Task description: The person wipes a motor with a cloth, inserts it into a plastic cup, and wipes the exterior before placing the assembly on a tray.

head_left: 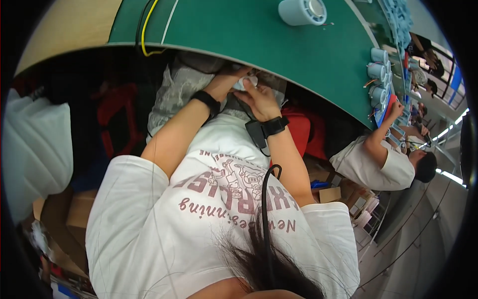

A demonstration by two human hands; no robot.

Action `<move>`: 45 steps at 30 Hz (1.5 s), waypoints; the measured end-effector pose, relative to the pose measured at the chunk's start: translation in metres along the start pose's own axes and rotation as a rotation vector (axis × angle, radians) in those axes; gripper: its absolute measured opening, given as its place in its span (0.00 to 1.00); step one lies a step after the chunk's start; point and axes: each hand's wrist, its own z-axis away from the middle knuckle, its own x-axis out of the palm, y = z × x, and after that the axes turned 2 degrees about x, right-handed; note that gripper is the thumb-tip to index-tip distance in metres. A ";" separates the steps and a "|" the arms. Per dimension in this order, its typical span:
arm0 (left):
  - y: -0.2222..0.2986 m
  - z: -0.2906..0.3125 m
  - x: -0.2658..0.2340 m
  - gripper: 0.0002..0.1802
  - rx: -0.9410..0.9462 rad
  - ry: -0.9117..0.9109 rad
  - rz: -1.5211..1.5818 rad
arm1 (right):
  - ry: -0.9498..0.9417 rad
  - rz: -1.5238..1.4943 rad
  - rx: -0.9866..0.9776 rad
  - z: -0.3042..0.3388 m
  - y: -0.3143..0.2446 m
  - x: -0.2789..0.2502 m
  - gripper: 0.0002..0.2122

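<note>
Just below the table's front edge, over my lap, my two hands come together around a small white piece (245, 83), whose exact kind I cannot make out. My left hand (230, 82) grips it from the left, its fingertips partly hidden by the table edge. On the other side my right hand (263, 101) has its thumb and fingers closed on the same piece. Dark bands circle both wrists, and a black box with a cable hangs at the right one. Crumpled clear plastic bagging (172, 94) lies beside my left forearm.
A green-topped table (224, 35) spans ahead, bearing a light-blue round housing (295, 13). Several similar housings (379, 74) stand at the far right, near a seated co-worker (371, 162). Yellow and black cables (144, 32) hang over the edge. A red stool (298, 132) stands by my right side.
</note>
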 end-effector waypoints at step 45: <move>0.000 0.003 -0.003 0.15 0.053 -0.142 0.194 | 0.037 -0.022 -0.052 0.016 -0.004 0.024 0.15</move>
